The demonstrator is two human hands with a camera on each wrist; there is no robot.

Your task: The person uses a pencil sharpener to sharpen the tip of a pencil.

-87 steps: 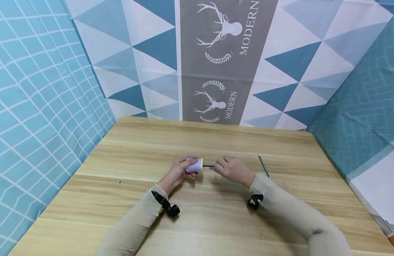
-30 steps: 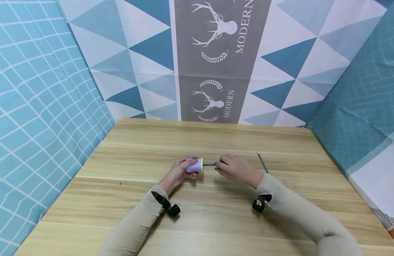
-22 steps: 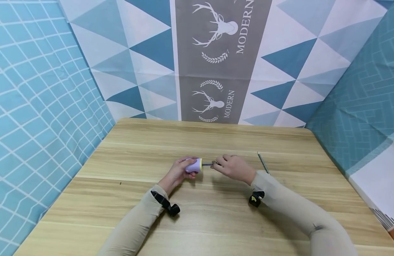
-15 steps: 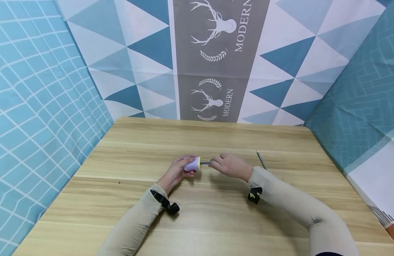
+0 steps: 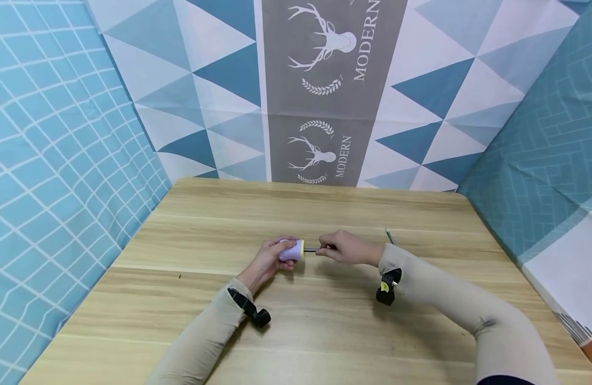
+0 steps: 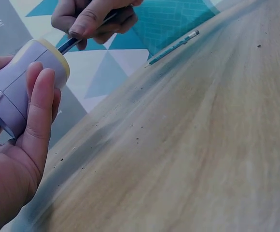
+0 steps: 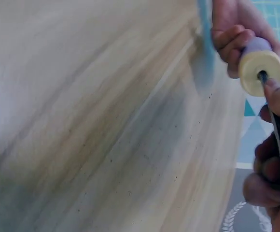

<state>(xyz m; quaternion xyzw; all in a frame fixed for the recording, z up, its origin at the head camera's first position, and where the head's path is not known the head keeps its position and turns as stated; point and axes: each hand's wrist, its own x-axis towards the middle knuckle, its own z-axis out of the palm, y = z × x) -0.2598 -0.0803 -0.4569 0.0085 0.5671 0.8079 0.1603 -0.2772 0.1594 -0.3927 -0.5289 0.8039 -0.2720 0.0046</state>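
Observation:
My left hand [image 5: 267,260] grips a lavender pencil sharpener [image 5: 289,251] with a pale yellow face, held just above the table. From the hole in that face sticks a dark pencil [image 5: 310,249]; its tip is hidden inside. My right hand [image 5: 347,248] pinches the pencil's shaft between thumb and curled fingers, a short way to the right of the sharpener. In the left wrist view the sharpener [image 6: 21,82] lies between thumb and fingers. The right wrist view shows the pencil [image 7: 278,133] running back under the right hand's fingers.
A second, green-teal pencil [image 5: 390,236] lies on the wooden table [image 5: 296,331] beyond the right forearm, which partly covers it. A small dark speck [image 5: 179,276] is on the left of the tabletop. Patterned cloths [image 5: 228,96] stand behind and at both sides.
My right hand has shifted its fingers along the pencil and rolled at the wrist, its knuckles now turned differently. The left hand and sharpener stay nearly in place. The right forearm covers more of the loose pencil.

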